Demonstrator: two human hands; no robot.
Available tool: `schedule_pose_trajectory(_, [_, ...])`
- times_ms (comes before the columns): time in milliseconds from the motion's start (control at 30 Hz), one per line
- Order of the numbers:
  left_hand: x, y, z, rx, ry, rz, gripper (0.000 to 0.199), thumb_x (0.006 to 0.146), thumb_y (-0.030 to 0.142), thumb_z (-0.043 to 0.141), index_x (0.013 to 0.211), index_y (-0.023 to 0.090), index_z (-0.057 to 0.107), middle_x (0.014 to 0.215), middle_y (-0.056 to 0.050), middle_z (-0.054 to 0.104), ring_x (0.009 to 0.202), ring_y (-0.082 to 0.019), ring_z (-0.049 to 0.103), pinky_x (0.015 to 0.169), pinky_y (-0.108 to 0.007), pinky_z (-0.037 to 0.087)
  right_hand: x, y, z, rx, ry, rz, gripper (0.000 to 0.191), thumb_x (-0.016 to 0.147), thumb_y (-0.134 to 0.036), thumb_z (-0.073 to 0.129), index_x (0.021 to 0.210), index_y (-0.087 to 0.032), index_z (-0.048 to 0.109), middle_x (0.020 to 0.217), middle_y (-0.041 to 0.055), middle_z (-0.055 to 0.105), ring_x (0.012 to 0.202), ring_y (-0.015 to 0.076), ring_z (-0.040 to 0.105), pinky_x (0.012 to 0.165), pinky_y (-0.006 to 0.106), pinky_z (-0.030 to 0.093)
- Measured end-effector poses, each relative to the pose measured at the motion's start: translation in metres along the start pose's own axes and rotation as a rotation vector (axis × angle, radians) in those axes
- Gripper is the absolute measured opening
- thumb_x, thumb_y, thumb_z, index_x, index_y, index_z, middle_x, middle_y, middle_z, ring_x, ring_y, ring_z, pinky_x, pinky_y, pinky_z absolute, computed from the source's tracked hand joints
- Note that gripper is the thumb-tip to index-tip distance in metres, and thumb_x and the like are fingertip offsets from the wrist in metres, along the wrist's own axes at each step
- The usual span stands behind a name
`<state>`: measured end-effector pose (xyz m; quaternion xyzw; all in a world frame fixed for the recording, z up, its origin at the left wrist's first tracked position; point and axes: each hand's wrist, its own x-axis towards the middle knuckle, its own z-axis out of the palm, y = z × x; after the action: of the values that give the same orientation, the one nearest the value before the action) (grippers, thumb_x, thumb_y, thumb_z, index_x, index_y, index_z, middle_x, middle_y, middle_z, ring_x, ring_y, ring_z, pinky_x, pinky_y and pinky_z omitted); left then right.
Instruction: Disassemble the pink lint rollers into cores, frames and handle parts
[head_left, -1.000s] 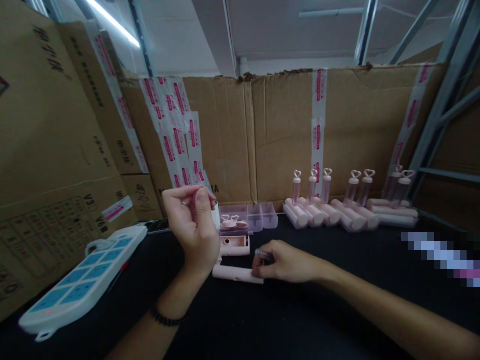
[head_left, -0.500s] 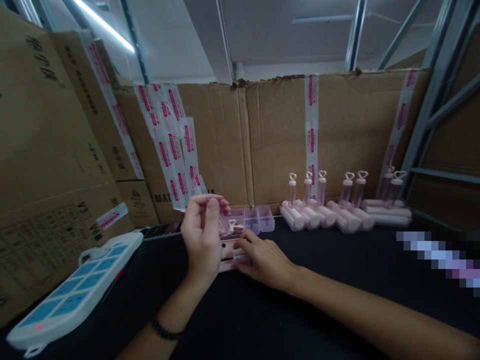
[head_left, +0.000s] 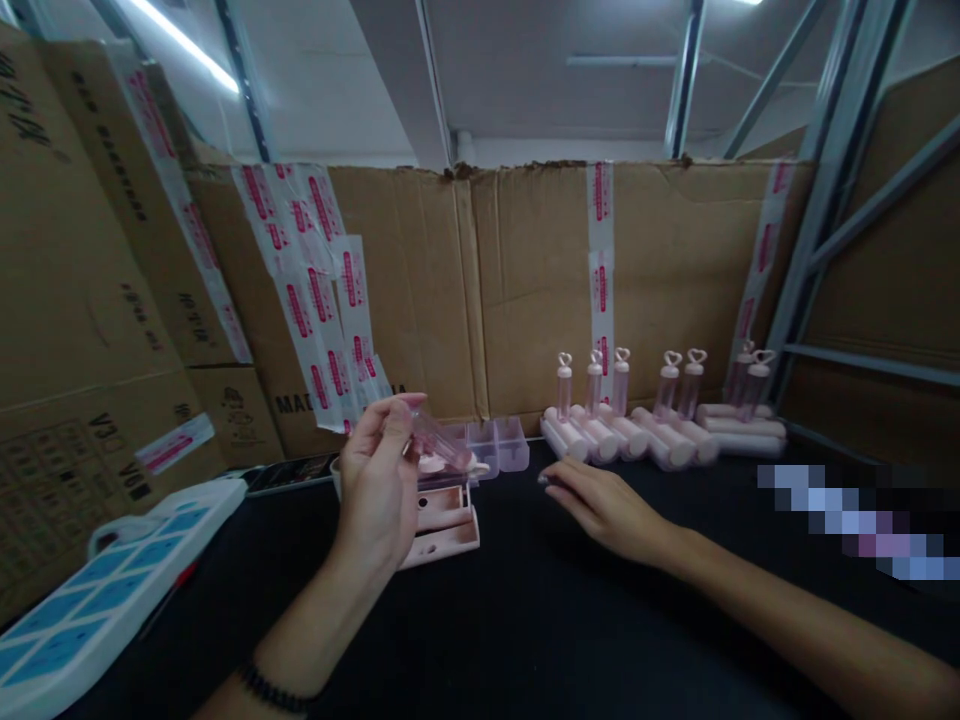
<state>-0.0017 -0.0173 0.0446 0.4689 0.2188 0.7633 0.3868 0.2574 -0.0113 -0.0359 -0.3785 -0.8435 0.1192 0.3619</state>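
My left hand is closed round a clear pink tube, which tilts down to the right and ends in a heart-shaped loop. Below it on the black table lie two pale pink hollow shell pieces, partly behind my left hand. My right hand hovers over the table to the right of the shells, fingertips pinched together. A tiny shiny bit shows at those fingertips, too small to name. Behind the tube stands a translucent compartment box, its left compartments partly hidden.
Pale pink cylinders lie in a row at the back right, with several heart-topped tubes upright behind them. A white power strip occupies the left side. A dark phone-like slab lies before the cardboard wall.
My right hand has drawn away from the shell pieces to the right, its fingertips still pinched. In my left hand the tube now shows plainly. The whole view has shifted slightly.
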Motion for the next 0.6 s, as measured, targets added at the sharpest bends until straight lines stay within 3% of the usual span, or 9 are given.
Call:
schedule_pose_trajectory(167, [-0.006, -0.012, 0.001, -0.022, -0.037, -0.117, 0.027, 0.074, 0.034, 0.088, 0.089, 0.017, 0.073, 0.073, 0.002, 0.061, 0.064, -0.010, 0.057, 0.062, -0.020, 0.052, 0.001, -0.004, -0.007, 0.093, 0.205, 0.076, 0.028, 0.107, -0.042, 0.043, 0.104, -0.020, 0.059, 0.093, 0.0042, 0.065, 0.084, 0.0197, 0.062, 0.076, 0.031, 0.047])
schedule_pose_trajectory(233, [-0.008, -0.016, 0.002, -0.033, -0.043, -0.157, 0.029, 0.072, 0.033, 0.089, 0.088, 0.016, 0.072, 0.068, 0.003, 0.059, 0.063, -0.010, 0.058, 0.063, -0.021, 0.055, 0.003, -0.006, -0.013, 0.145, 0.215, 0.075, 0.032, 0.108, -0.044, 0.040, 0.104, -0.020, 0.061, 0.089, 0.0028, 0.064, 0.083, 0.0190, 0.061, 0.077, 0.031, 0.046])
schedule_pose_trajectory(367, [-0.011, -0.020, 0.003, -0.049, -0.033, -0.212, 0.033, 0.069, 0.032, 0.091, 0.087, 0.016, 0.069, 0.065, 0.005, 0.058, 0.061, -0.011, 0.061, 0.065, -0.024, 0.059, -0.002, 0.000, -0.019, 0.059, -0.011, -0.011, 0.035, 0.109, -0.035, 0.037, 0.121, -0.021, 0.066, 0.108, 0.0072, 0.064, 0.101, 0.0209, 0.063, 0.093, 0.035, 0.047])
schedule_pose_trajectory(467, [-0.011, -0.020, 0.003, -0.064, -0.016, -0.237, 0.035, 0.067, 0.032, 0.092, 0.085, 0.016, 0.067, 0.066, 0.006, 0.058, 0.062, -0.011, 0.063, 0.066, -0.025, 0.060, -0.009, 0.005, -0.013, -0.126, -0.167, -0.046, 0.033, 0.105, -0.032, 0.046, 0.128, -0.021, 0.068, 0.113, 0.0102, 0.062, 0.103, 0.0227, 0.062, 0.092, 0.036, 0.049])
schedule_pose_trajectory(600, [-0.013, -0.020, 0.003, -0.083, -0.010, -0.250, 0.034, 0.068, 0.031, 0.091, 0.085, 0.016, 0.066, 0.067, 0.005, 0.059, 0.064, -0.012, 0.065, 0.068, -0.025, 0.060, -0.014, 0.005, -0.002, -0.296, -0.230, -0.088, 0.033, 0.103, -0.028, 0.049, 0.129, -0.020, 0.069, 0.111, 0.0114, 0.063, 0.101, 0.0247, 0.060, 0.089, 0.039, 0.049])
